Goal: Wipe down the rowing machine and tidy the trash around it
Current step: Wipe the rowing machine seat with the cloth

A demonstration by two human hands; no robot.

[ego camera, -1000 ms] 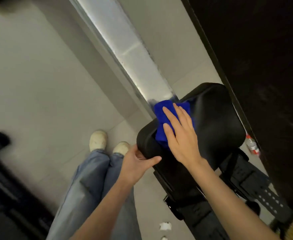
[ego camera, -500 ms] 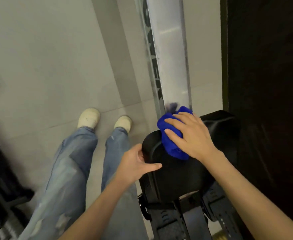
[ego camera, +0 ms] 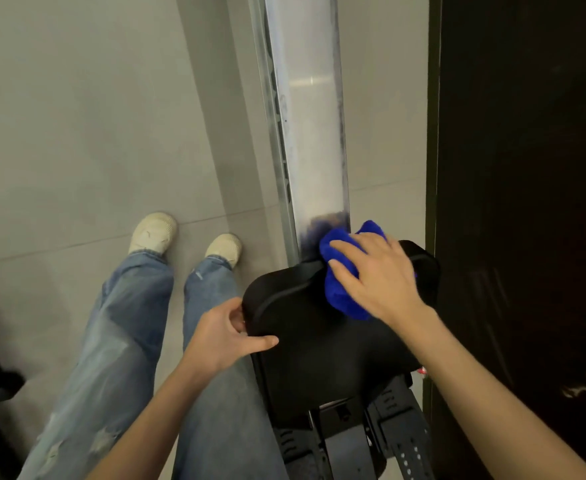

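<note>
**Head camera: cloth at the seat's far edge, rail running on ahead**

Head view looks down on a person standing at the left side of a rowing machine, both bare hands on its black seat [ego camera: 319,348]. The right hand [ego camera: 378,275] lies flat, fingers spread, pressing a bunched blue cloth [ego camera: 340,289] onto the far right part of the seat, where the pad meets the silver rail [ego camera: 308,133]. The left hand [ego camera: 225,336] pinches the seat's near left edge, thumb on top and fingers curled under, its grip apparently steadying the seat on its track.

What matters for the next stroke is the line of the rail. Its long axis runs straight away from the person, from the seat's far edge toward the top of the picture, and the cloth's front fold touches or overhangs its near end; a blue reflection shows on the metal just beyond. The rail thus lies directly ahead of the right hand, which is much the nearer of the two; the left is off to the side, well apart from it.

Most of the seat's surface lies on the near side of the cloth. Dark smudging along the rail's edges suggests it needs wiping, though that is a judgement. A small red-and-white object [ego camera: 422,370], possibly litter, shows on the floor [ego camera: 76,133] by the seat's right edge, beside a dark wall [ego camera: 527,202]; what it is cannot be told.
</note>
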